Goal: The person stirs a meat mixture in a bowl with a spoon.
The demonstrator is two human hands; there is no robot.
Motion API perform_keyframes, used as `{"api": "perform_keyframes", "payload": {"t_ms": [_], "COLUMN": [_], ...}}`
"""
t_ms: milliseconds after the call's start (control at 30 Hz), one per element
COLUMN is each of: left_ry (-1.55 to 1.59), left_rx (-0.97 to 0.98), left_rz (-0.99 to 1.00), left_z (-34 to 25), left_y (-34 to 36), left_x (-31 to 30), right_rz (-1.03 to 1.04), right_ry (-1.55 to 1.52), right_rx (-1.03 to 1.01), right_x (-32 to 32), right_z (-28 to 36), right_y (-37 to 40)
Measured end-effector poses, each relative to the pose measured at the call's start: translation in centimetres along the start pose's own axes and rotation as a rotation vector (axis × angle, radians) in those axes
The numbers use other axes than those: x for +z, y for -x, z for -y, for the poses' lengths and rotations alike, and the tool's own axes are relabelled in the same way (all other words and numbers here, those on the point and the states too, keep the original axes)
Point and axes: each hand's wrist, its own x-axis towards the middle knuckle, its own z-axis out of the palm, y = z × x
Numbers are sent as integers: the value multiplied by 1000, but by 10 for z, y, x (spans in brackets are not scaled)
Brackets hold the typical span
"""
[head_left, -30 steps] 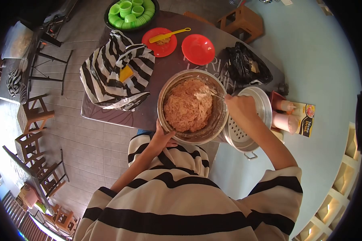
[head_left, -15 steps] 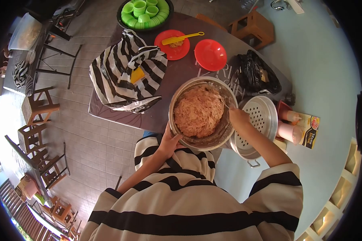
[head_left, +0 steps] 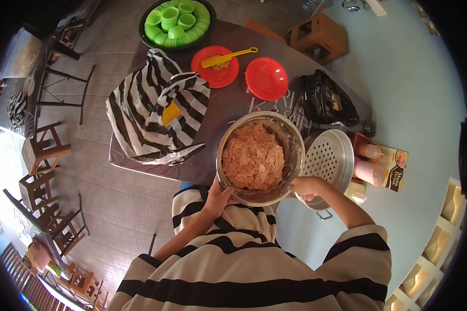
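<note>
A steel bowl (head_left: 299, 155) sits close to my body at the near table edge, holding a large mound of pinkish, sticky minced mixture (head_left: 253, 158). My left hand (head_left: 217, 199) grips the bowl's lower left side, thumb near the rim. At the lower right rim, my right hand (head_left: 307, 187) is closed around the handle of a thin metal utensil. The utensil's far end is hidden, so its exact kind does not show. Smears of the mixture coat the bowl's inner wall.
A perforated steamer tray (head_left: 324, 160) stands right of the bowl, near bottles (head_left: 371, 171) and a menu card (head_left: 398, 168). Beyond lie red plates (head_left: 267, 78), a yellow spatula (head_left: 228, 57), a striped plastic bag (head_left: 135, 114), a black bag (head_left: 329, 98) and green cups (head_left: 168, 18).
My right hand has moved down along the bowl's right rim, toward my body. The mound's surface has changed shape. The whole view has shifted slightly.
</note>
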Motion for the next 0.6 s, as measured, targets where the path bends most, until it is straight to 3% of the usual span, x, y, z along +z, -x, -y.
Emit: {"api": "perform_keyframes", "payload": {"t_ms": [167, 300, 533, 600], "left_ry": [-62, -121, -219, -94], "left_rx": [-75, -103, -180, -139], "left_rz": [-8, -29, -19, 27], "left_z": [2, 2, 1, 1], "left_y": [-3, -4, -4, -2], "left_x": [-4, -6, -11, -7], "right_rz": [362, 484, 727, 845], "right_ry": [-576, -885, -1658, -1822], "right_rx": [-1, -71, -370, -436], "right_x": [36, 63, 98, 97], "right_z": [17, 38, 84, 97], "right_y": [-10, -12, -23, -27]}}
